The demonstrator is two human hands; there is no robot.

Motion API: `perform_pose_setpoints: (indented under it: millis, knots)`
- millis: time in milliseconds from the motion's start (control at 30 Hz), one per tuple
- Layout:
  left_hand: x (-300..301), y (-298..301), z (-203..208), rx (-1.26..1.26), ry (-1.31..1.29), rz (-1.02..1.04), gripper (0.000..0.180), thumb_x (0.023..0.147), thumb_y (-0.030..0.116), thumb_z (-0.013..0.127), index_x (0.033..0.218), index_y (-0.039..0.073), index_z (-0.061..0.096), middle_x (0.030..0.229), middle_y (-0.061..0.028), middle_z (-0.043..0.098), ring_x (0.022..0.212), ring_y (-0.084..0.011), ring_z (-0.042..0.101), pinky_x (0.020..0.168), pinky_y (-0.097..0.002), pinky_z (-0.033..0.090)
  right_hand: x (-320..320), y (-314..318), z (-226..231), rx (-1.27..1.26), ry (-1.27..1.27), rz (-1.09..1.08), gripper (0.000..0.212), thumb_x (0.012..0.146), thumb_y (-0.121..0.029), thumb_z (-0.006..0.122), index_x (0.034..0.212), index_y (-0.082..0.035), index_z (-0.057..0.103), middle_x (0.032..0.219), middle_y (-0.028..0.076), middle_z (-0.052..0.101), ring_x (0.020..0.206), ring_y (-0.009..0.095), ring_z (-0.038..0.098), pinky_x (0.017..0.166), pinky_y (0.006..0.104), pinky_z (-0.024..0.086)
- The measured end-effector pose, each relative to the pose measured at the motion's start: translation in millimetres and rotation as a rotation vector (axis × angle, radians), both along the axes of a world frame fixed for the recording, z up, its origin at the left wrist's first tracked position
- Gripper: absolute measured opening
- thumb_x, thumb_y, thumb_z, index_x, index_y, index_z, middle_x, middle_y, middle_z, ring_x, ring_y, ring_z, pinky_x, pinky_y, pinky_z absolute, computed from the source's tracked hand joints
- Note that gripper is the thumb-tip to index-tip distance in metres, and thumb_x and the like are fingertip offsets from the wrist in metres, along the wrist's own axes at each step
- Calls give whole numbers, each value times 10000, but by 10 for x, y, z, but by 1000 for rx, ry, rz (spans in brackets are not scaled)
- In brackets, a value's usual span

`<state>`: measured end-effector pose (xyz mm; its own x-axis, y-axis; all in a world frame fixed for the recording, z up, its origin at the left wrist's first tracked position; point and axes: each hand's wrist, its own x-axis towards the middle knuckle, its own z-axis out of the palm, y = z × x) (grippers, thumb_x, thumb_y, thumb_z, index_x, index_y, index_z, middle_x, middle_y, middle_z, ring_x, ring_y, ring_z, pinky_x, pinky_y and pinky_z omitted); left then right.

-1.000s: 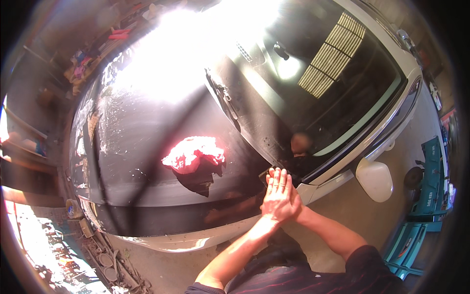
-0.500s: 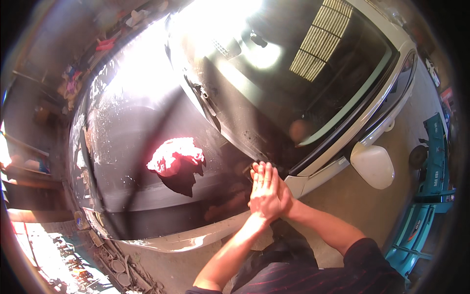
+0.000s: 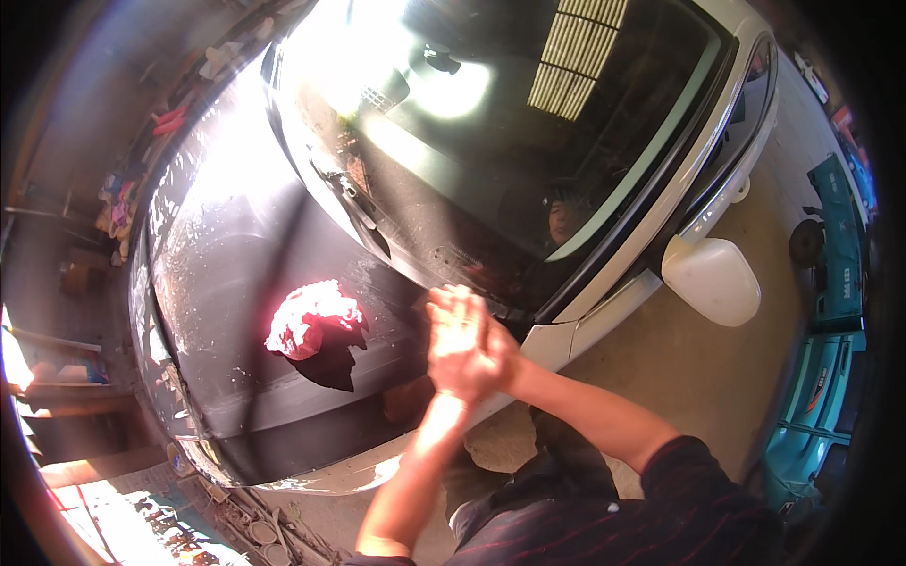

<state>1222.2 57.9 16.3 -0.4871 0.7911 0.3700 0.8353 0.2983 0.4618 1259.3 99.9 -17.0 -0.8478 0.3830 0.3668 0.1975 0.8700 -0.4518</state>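
My left hand (image 3: 459, 360) and my right hand (image 3: 500, 355) are pressed palm to palm. They are above the car hood's corner near the windshield base. The fingers of both look stretched out and point away from me. I see nothing held between them, though the palms themselves are hidden. Left of my hands, a crumpled pink-and-white cloth (image 3: 316, 316) lies on the dark hood (image 3: 217, 349), with a dark shadow or fold beside it. Whitish specks and streaks mark the hood's far left part.
The windshield (image 3: 472, 179) rises beyond my hands, with a wiper (image 3: 354, 198) at its base. A white side mirror (image 3: 714, 280) sticks out at the right. Farther right stands teal equipment (image 3: 816, 396). Assorted clutter (image 3: 269, 538) lies on the ground at lower left.
My joined hands have shifted a little toward the left and away from me, staying pressed together. The whole view has also shifted slightly. The cloth stays on the hood.
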Motion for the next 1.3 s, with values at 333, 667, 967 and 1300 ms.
perform_pose_setpoints:
  millis: [333,667,967,1300]
  knots:
    - [-795,2,314,-27,-42,-14,532,952,197,640,1425,8,792,1616,-224,671,1594,-421,547,1383,-511,363,-145,241,-273,88,-174,91,676,1169,-322,511,1752,-19,351,1851,182,337,1703,354,329,1463,488,157]
    - [602,-15,-12,-16,-161,-161,737,914,309,764,1573,-3,657,1731,-251,537,1676,-488,404,1402,-577,303,775,75,-72,-107,-11,57,739,1062,-217,644,1727,-3,404,1781,218,438,1675,380,364,1438,510,213]
    - [-1134,-326,546,-144,-2,-9,627,952,212,691,1551,27,696,1667,-234,626,1532,-432,605,1287,-526,454,-959,-68,30,-43,-24,43,841,1035,-358,576,1755,23,366,1834,296,332,1745,458,235,1454,581,125]
    - [-1953,-1310,255,-203,265,536,716,995,551,832,1506,73,684,1404,-228,740,1336,-420,680,1147,-518,522,-72,-143,268,-195,-34,39,1087,1067,-783,494,1683,112,471,1819,307,378,1738,468,270,1421,589,203]
